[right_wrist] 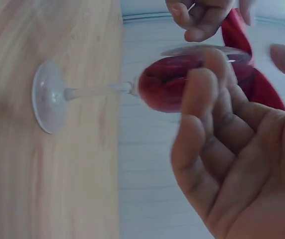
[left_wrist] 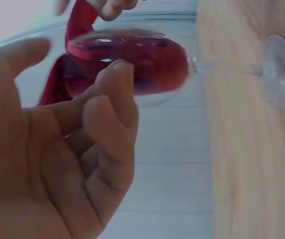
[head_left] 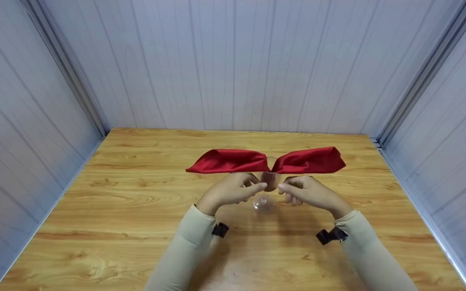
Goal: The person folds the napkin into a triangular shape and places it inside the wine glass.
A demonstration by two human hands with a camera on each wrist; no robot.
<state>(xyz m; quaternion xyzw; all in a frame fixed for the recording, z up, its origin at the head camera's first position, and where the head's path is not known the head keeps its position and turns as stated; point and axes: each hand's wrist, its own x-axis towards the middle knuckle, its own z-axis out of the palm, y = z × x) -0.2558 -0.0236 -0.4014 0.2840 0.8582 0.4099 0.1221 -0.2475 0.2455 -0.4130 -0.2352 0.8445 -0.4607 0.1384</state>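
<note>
A clear stemmed wine glass [head_left: 264,203] stands upright on the wooden table. Tucked into its bowl is a red cloth napkin [head_left: 233,160], whose two folded ends spread out left and right above the rim. My left hand [head_left: 233,190] is just left of the bowl, fingers loosely bent and thumb apart from them. On the other side, my right hand [head_left: 307,192] has a similar loose curl. Fingertips of each hand overlap the bowl in its own wrist view; whether they touch the glass I cannot tell. Neither hand grips anything. Red fabric fills the bowl [right_wrist: 165,84].
The wood-grain table [head_left: 115,194] is enclosed by a pale panelled back wall [head_left: 233,64] and side walls [head_left: 18,121]. A small black wrist camera [head_left: 220,230] sits at the left cuff, and another black camera [head_left: 325,237] at the right cuff.
</note>
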